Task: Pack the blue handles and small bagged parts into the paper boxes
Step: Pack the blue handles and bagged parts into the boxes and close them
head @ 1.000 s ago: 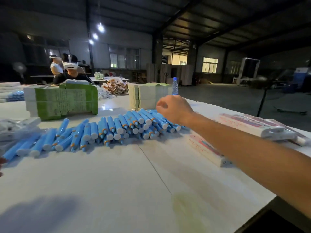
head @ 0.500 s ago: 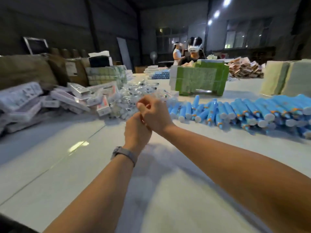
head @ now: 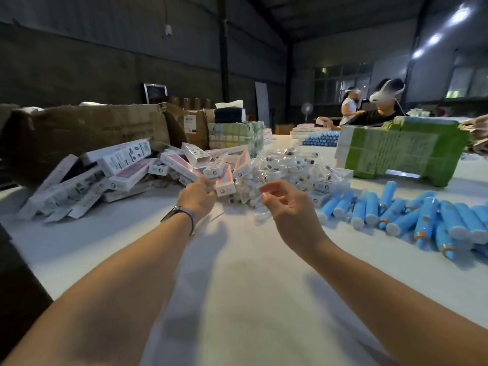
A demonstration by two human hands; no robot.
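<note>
A heap of paper boxes, white with pink and blue print, lies at the left of the white table. Small bagged parts in clear plastic are piled behind my hands. Blue handles with white end caps lie in a row on the right. My left hand, with a watch on its wrist, reaches into the near edge of the box heap; its fingertips meet a box, and any grip is hidden. My right hand hovers palm up with loosely curled fingers, holding nothing I can make out, above a clear bag.
Torn cardboard cartons stand behind the boxes. A green and white bundle of flat cartons sits at back right. A person in a headset works across the table, with another person behind. More blue handles lie far back.
My view swung left from the handle row to the boxes and bags. The right hand left the handles, met the left hand, and the two have now parted, the left reaching to the boxes.
</note>
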